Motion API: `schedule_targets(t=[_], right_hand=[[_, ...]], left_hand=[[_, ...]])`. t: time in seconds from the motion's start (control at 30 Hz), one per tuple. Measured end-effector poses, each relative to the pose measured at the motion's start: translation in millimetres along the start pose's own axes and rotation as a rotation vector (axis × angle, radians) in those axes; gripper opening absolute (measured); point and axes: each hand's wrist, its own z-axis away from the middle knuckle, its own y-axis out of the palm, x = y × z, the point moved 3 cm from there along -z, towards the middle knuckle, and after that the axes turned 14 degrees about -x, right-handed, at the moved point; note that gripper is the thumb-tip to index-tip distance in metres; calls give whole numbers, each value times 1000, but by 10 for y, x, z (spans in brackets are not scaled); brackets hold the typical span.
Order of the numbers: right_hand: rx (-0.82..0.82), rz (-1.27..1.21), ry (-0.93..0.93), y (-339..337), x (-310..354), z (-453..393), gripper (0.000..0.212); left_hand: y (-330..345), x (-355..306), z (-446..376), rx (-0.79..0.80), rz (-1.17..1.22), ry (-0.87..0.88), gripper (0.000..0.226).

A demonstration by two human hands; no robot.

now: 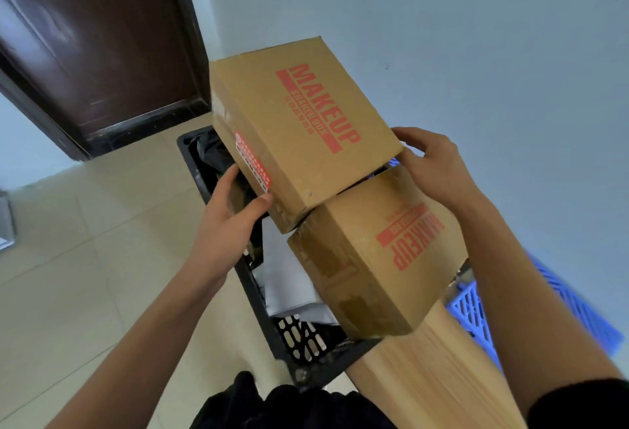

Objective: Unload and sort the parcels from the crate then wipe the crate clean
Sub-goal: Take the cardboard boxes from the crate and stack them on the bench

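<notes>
Wood plank (432, 370) lies nearest, its far end under a cardboard box (377, 258) printed MAKEUP that sits over the black crate's (255, 296) right rim. White parcels (289, 289) lie inside the crate. Beyond, the left hand (228, 224) and right hand (432, 166) clamp a second MAKEUP box (299, 129) by opposite sides, fingers spread, tilted above the crate's far end. Right of it, a blue crate (476, 316) stands by the wall.

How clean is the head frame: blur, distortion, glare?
Head view: strong wide-angle warp, the door and wall lines lean. Light is soft and even, with no glare and faint shadows. The upper box, held by the left hand and right hand, has readable print; the lower box is slightly soft. The blue crate at the frame edge is blurred.
</notes>
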Motion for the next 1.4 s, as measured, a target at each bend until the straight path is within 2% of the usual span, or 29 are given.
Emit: schedule_targets(t=[0.23,0.43,0.63,0.87,1.0,1.2,1.4], right_hand=[[-204,14,105,-182,322,715,37],[-262,46,222,-23,716,1321,35],[-286,136,222,130,1051,1739,39],[-282,159,200,231,1241,2078,39],[-285,139,191,238,1349,2303,40],[-326,51,224,391,1399,2756,38],[-272,-12,263,674,1484,2992,41]], left_hand=[[-168,-13,0,218,10,106,58],[-386,20,66,383,-80,192,46],[-566,6,173,504,-120,267,30],[-723,-140,267,553,-276,557,40],[-847,-244,285,528,-357,705,43],[-1124,-123,423,528,-458,702,43],[-1467,127,450,562,-467,649,42]])
